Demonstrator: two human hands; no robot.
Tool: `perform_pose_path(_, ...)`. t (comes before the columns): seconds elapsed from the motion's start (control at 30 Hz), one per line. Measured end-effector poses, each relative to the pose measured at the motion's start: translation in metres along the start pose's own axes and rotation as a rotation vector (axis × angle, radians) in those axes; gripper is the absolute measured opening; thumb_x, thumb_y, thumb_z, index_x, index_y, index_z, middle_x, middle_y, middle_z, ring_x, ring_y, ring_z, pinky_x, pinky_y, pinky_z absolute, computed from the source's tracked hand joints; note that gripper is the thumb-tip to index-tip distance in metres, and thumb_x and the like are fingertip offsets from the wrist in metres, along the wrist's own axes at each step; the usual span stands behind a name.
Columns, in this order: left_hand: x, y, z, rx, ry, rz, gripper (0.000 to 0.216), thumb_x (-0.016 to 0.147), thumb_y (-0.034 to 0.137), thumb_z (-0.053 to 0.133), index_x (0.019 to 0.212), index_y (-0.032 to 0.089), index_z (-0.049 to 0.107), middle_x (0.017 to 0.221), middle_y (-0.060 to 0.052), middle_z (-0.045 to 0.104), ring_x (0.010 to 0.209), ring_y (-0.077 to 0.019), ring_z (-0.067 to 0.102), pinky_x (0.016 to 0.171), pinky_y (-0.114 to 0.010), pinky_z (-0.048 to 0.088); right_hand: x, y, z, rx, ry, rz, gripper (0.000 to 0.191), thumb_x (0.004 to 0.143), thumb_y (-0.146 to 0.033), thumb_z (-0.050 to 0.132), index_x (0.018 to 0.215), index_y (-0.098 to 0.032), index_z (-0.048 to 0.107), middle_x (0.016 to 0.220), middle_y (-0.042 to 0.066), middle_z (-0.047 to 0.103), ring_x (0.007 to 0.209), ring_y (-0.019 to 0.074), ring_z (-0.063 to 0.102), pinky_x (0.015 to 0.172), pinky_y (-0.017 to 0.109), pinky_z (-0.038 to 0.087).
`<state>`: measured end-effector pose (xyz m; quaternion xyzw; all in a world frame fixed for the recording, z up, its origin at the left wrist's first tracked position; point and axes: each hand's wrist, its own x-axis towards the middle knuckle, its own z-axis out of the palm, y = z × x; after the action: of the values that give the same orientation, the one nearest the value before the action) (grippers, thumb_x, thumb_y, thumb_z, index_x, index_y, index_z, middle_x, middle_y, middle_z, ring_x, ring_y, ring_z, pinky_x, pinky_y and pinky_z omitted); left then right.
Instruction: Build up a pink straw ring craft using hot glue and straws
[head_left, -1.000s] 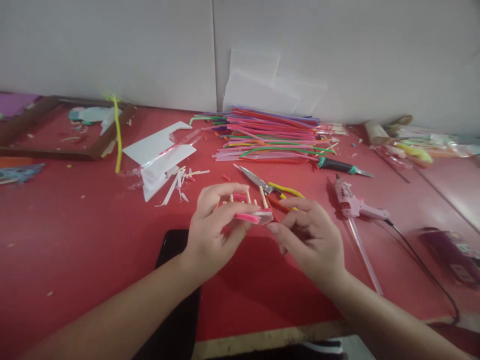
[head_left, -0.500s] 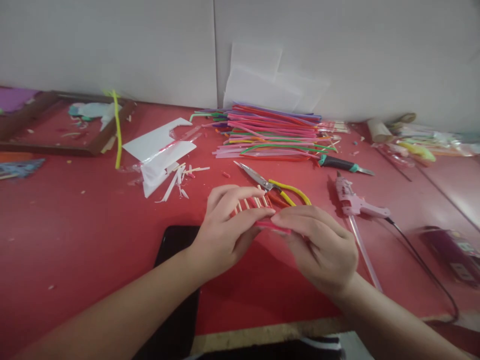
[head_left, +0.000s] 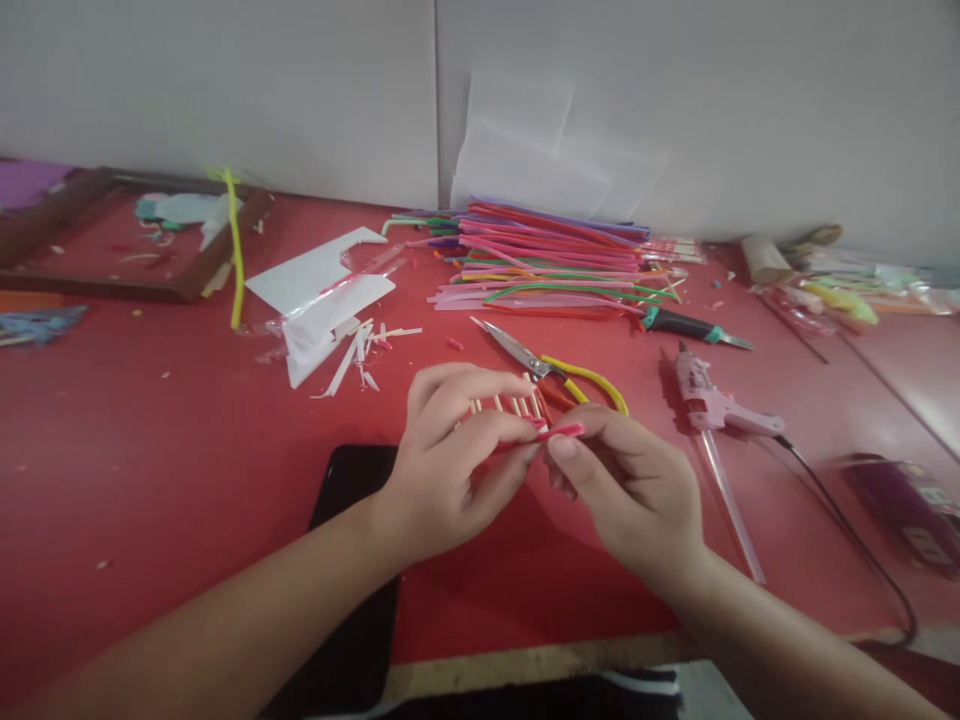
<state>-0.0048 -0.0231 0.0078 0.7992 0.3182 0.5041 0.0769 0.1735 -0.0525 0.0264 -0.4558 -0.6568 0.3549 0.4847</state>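
Note:
Between my hands is a small piece made of thin wooden sticks (head_left: 516, 406) with a pink pipe cleaner (head_left: 564, 433) along its near side. My left hand (head_left: 450, 450) is closed round the piece, fingers over the sticks and thumb on the pink strip. With thumb and fingertips, my right hand (head_left: 630, 490) pinches the free end of the pipe cleaner. Part of the piece is hidden behind the left fingers. Just beyond my hands lie scissors (head_left: 525, 355) with yellow and red-orange handles.
A pink glue gun (head_left: 705, 400) with its cord lies at right, near a craft knife (head_left: 694, 328). Pipe cleaners (head_left: 547, 250) are heaped at the back. White paper (head_left: 322, 285) and stick scraps lie left; a black phone-like slab (head_left: 352, 600) sits under my left arm.
My right hand has turned and shifted slightly, and its thumb now shows on top. The pink pipe cleaner's end has come up and points right. My left hand keeps its hold.

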Motion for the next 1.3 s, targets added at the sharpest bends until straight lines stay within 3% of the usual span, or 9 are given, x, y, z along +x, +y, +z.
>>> perform_pose_path(0.13,0.003,0.003,-0.002,0.001,0.006,-0.055,0.012,0.085,0.015,0.066,0.088,0.027,0.068,0.112,-0.008,0.071,0.1,-0.0259,0.064,0.092,-0.045,0.045,-0.002,0.001,-0.002,-0.027,-0.016,-0.025,0.011,0.096,-0.026,0.06,0.088,-0.021,0.067,0.07,-0.002,0.063,0.055,0.0091,0.059,0.049,0.021,0.049)
perform_pose_path(0.33,0.004,0.005,-0.002,0.006,0.007,-0.077,0.01,0.084,0.015,0.064,0.084,0.025,0.065,0.11,-0.008,0.069,0.102,-0.0256,0.063,0.092,-0.044,0.044,0.001,-0.003,-0.001,-0.273,0.077,-0.266,0.007,0.087,-0.014,0.067,0.089,-0.021,0.067,0.07,-0.001,0.068,0.059,0.0113,0.062,0.053,0.023,0.053)
perform_pose_path(0.5,0.003,0.005,-0.001,0.018,0.017,-0.032,0.01,0.086,0.013,0.063,0.081,0.022,0.064,0.109,-0.008,0.067,0.103,-0.0233,0.063,0.094,-0.043,0.042,0.001,-0.002,0.0,-0.362,0.101,-0.345,0.011,0.086,-0.01,0.066,0.088,-0.021,0.069,0.074,-0.001,0.074,0.062,0.0115,0.067,0.056,0.021,0.056)
perform_pose_path(0.7,0.001,0.006,-0.001,0.022,-0.006,0.029,0.01,0.082,0.012,0.065,0.081,0.022,0.062,0.112,-0.008,0.068,0.098,-0.0225,0.061,0.089,-0.042,0.045,0.001,-0.002,-0.004,-0.419,0.069,-0.359,0.008,0.084,-0.011,0.062,0.082,-0.018,0.065,0.064,-0.002,0.066,0.052,0.0067,0.058,0.051,0.016,0.051)
perform_pose_path(1.0,0.0,0.005,0.002,0.104,-0.01,0.154,0.012,0.08,0.011,0.065,0.082,0.022,0.06,0.107,-0.008,0.069,0.1,-0.0235,0.056,0.089,-0.041,0.048,0.005,0.003,-0.01,-0.614,-0.01,-0.542,0.011,0.08,-0.008,0.055,0.082,-0.018,0.06,0.073,0.002,0.068,0.067,0.0116,0.065,0.063,0.022,0.054)
perform_pose_path(1.07,0.0,0.005,-0.001,0.13,-0.025,0.175,0.012,0.081,0.012,0.063,0.081,0.023,0.059,0.104,-0.007,0.069,0.098,-0.0226,0.055,0.089,-0.04,0.048,0.006,0.005,-0.017,-0.65,-0.004,-0.514,0.013,0.078,-0.007,0.055,0.08,-0.019,0.059,0.07,0.001,0.065,0.064,0.011,0.061,0.059,0.022,0.051)
perform_pose_path(1.17,0.0,0.005,-0.006,0.137,-0.032,0.162,0.015,0.081,0.009,0.062,0.081,0.023,0.057,0.11,-0.008,0.068,0.097,-0.0222,0.056,0.092,-0.042,0.046,0.008,0.01,-0.033,-0.636,0.158,-0.36,0.015,0.076,-0.005,0.057,0.076,-0.021,0.059,0.066,-0.003,0.059,0.057,0.0096,0.052,0.053,0.024,0.043)
perform_pose_path(1.23,0.0,0.004,-0.008,0.133,-0.023,0.143,0.016,0.082,0.009,0.061,0.083,0.024,0.055,0.116,-0.009,0.067,0.1,-0.0229,0.057,0.094,-0.044,0.045,0.009,0.012,-0.04,-0.48,0.256,-0.198,0.014,0.082,-0.009,0.06,0.078,-0.022,0.062,0.067,-0.003,0.059,0.056,0.0099,0.051,0.05,0.024,0.04)
perform_pose_path(1.3,0.0,0.004,-0.008,0.133,-0.016,0.125,0.016,0.084,0.009,0.06,0.085,0.024,0.055,0.118,-0.01,0.067,0.103,-0.0237,0.058,0.095,-0.045,0.045,0.009,0.015,-0.043,-0.253,0.242,-0.038,0.01,0.088,-0.016,0.061,0.084,-0.023,0.066,0.068,-0.002,0.061,0.056,0.0105,0.054,0.049,0.024,0.041)
